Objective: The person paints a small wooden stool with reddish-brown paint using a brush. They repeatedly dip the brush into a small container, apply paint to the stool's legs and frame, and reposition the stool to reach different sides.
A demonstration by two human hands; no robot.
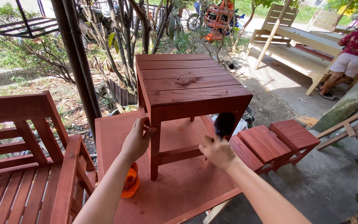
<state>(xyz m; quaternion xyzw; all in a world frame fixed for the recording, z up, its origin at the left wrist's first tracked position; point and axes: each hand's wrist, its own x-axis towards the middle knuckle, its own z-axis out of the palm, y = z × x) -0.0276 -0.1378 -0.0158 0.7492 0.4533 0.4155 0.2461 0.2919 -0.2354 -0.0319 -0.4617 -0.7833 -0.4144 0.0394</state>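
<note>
A red-stained slatted wooden stool (187,83) stands on a flat red-painted board (179,182). My left hand (137,139) grips the stool's near left leg just under the seat. My right hand (217,151) holds a paintbrush (224,124) with dark bristles, raised against the stool's front right leg under the apron. An orange plastic cup of stain (130,182) sits on the board below my left forearm.
A red slatted bench (30,166) stands at the left. Two small red stools (276,143) sit on the ground to the right. A dark post (77,62) and shrubs rise behind. A person (351,54) crouches by unpainted wooden furniture (299,41) at far right.
</note>
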